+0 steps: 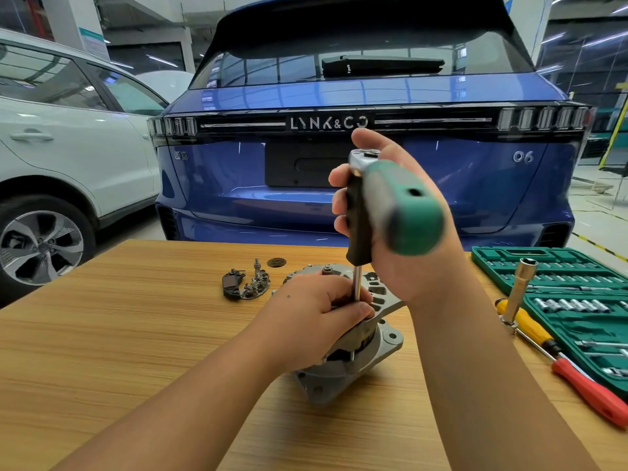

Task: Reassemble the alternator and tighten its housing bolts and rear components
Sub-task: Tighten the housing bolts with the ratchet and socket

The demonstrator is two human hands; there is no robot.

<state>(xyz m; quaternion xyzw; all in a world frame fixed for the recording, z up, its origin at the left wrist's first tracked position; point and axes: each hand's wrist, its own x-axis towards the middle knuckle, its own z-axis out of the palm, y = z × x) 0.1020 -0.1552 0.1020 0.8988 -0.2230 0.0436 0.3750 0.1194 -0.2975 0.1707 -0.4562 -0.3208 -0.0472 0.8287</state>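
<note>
Right hand: the right hand (401, 232) is curled round a black handle (358, 226) held upright, with the ratchet wrench (397, 202) across its top; the wrench's green grip points toward the camera and is blurred.
Driver shaft: a chrome shaft (357, 283) drops straight from under the right-hand grip into the alternator's top.
Left hand: the left hand (316, 317) lies over the near top of the alternator (350, 348), fingers curled round the foot of the shaft.
Alternator: stands on the wooden table (136, 317) directly beneath both hands.
Loose parts: a dark rectifier piece (246, 283) lies just beyond and left of the left-hand grip.
Socket set: a green socket case (577, 300) sits right of the right forearm.
Other tools: a socket extension (520, 290), a yellow screwdriver (530, 326) and a red screwdriver (591, 392) lie along the case's near edge.
Background: a blue car (367, 147) stands beyond the table.
</note>
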